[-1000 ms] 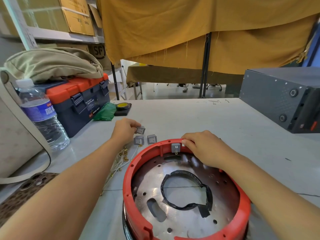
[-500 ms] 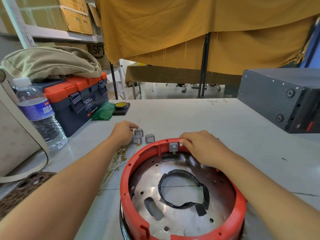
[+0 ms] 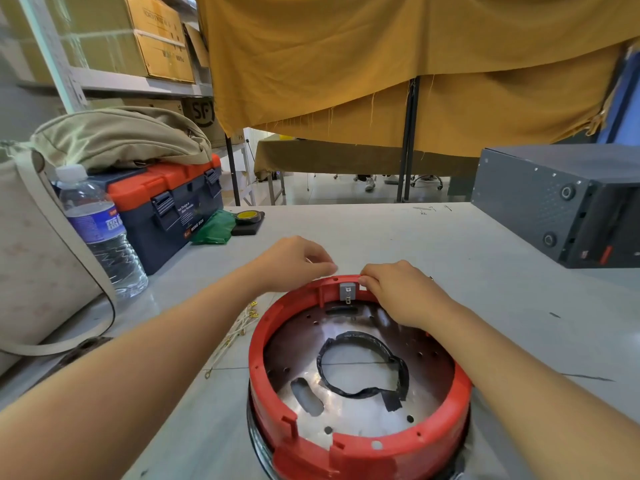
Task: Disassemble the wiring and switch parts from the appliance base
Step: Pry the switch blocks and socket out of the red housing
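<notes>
The appliance base (image 3: 263, 362), a red plastic ring around a shiny metal plate, sits on the table right in front of me. One grey switch (image 3: 347, 291) is still clipped into the inside of the far rim. A ring of black tape (image 3: 363, 368) lies on the plate. My left hand (image 3: 294, 261) is curled against the outer side of the far rim, its fingertips just left of the switch. My right hand (image 3: 394, 292) grips the rim just right of the switch, thumb on the top edge. Loose white wires with brass terminals (image 3: 242, 327) lie left of the base.
A water bottle (image 3: 100, 233), a beige bag (image 3: 31, 258) and a red-and-blue toolbox (image 3: 173, 202) stand on the left. A green cloth (image 3: 213, 226) and a tape measure (image 3: 247, 218) lie behind my left hand. A black metal case (image 3: 561, 202) sits at the right.
My left hand set a grey switch down with two others on the table, then moved right to the far rim, and it now hides them. My right hand stayed on the rim.
</notes>
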